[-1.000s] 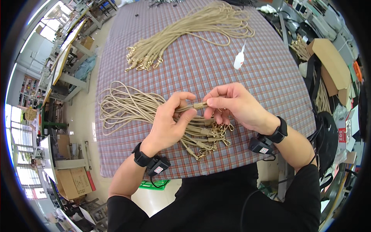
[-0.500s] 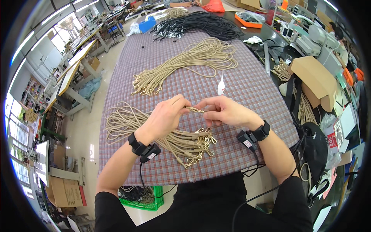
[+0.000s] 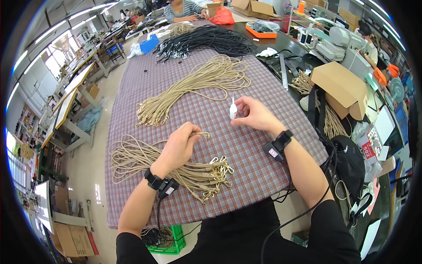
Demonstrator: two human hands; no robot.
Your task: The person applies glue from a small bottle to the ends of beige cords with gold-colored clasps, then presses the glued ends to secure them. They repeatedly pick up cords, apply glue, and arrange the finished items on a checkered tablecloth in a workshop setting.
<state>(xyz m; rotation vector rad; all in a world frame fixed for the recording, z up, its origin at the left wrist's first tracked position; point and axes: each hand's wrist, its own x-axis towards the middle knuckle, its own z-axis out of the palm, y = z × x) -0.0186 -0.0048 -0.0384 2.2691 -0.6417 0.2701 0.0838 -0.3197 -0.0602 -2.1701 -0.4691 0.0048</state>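
Note:
My left hand [image 3: 178,143] is closed on the end of a tan cord [image 3: 203,133], whose tip sticks out past the fingers to the right. Under that hand lies a bundle of tan cords [image 3: 132,154] with brass snap hooks [image 3: 222,170] gathered at the right end. To the right, my right hand [image 3: 257,116] is open, thumb and forefinger apart beside a small white squeeze bottle [image 3: 233,110] with a thin nozzle. The bottle stands upright on the checked cloth; whether the fingers touch it I cannot tell.
A second tan cord bundle [image 3: 202,81] lies farther up the checked table [image 3: 263,176]. Beyond it sits a heap of black cords [image 3: 211,40]. At the right are a cardboard box [image 3: 340,86] and a black cap [image 3: 345,158]. Another person [image 3: 182,11] sits at the far end.
My right hand has left the cord end and moved over to the white bottle. The left hand keeps the cord. The whole view has shifted slightly.

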